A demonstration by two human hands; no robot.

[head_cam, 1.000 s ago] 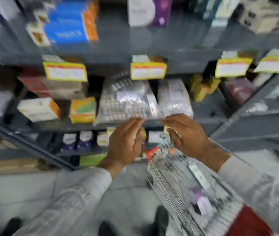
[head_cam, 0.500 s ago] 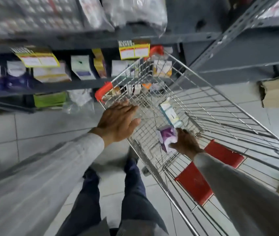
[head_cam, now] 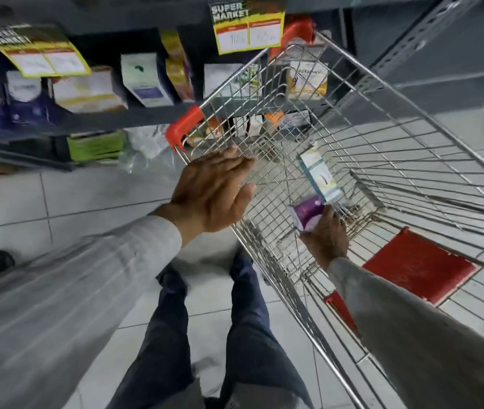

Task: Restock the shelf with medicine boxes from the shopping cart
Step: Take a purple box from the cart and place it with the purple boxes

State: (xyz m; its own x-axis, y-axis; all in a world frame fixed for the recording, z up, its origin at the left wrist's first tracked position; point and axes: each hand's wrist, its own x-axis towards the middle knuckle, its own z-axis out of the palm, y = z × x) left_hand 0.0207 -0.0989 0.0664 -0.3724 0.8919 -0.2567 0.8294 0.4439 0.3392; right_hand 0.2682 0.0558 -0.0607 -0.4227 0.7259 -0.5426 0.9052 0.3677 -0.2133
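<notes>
While the left hand [head_cam: 214, 193] rests open-palmed, the right hand [head_cam: 324, 236] grips a purple box [head_cam: 305, 212], tilted, inside the cart [head_cam: 264, 252].

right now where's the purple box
In the head view it's inside the cart, low right of centre, gripped by the right hand; the purple box touches a teal box.

Person is wearing a pale grey long-sleeved shirt with faint stripes [head_cam: 66, 293], cuffs ending at the wrists. Both the left hand [head_cam: 215, 191] and right hand [head_cam: 327, 236] are showing bare, no gloves. Dark navy trousers [head_cam: 243, 329] are covering the legs. Footwear is not showing clearly.
</notes>
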